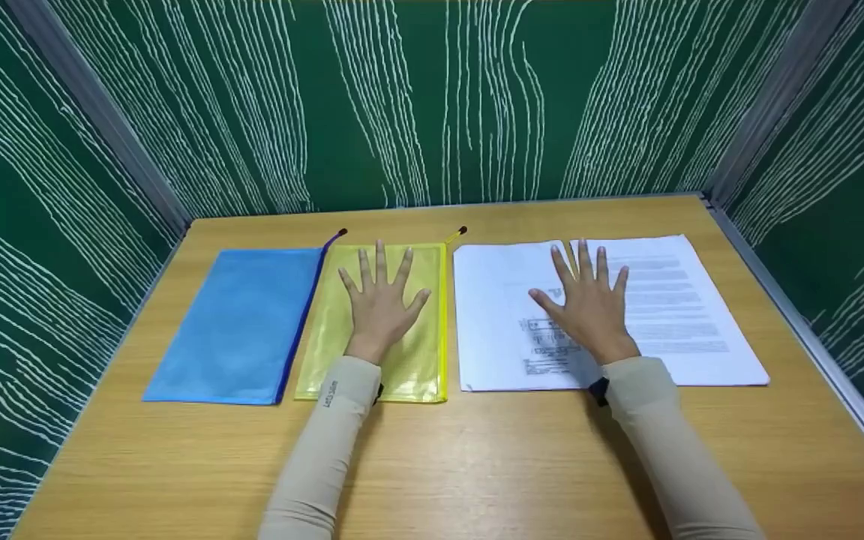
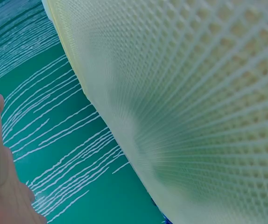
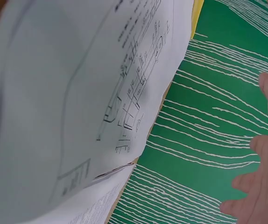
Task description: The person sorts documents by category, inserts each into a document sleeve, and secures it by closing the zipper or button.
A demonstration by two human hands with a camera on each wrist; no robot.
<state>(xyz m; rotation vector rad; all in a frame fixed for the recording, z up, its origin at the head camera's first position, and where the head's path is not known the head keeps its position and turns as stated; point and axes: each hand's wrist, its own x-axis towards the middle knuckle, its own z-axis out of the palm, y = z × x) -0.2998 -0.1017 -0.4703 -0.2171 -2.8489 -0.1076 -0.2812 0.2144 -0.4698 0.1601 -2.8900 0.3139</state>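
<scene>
My left hand (image 1: pixel 381 311) is spread flat over the yellow mesh zip pouch (image 1: pixel 421 360), fingers straight and pointing to the far wall. My right hand (image 1: pixel 593 311), also spread with straight fingers, overlaps two side-by-side paper stacks in the head view. The left paper stack (image 1: pixel 496 315) carries a printed diagram low on its top sheet; the right paper stack (image 1: pixel 679 300) shows lines of text. Mesh of the yellow pouch (image 2: pixel 194 93) fills much of the left wrist view, the left hand (image 2: pixel 3 172) at its edge. In the right wrist view, the right hand (image 3: pixel 260 163) appears beside the diagram sheet (image 3: pixel 101 93).
A blue zip pouch (image 1: pixel 241 322) with a dark zip edge lies left of the yellow one. Everything rests on a wooden table (image 1: pixel 477 457). Green walls (image 1: pixel 432 105) with white wavy lines enclose the back and sides, with grey metal framing (image 1: pixel 814 330) along the right edge.
</scene>
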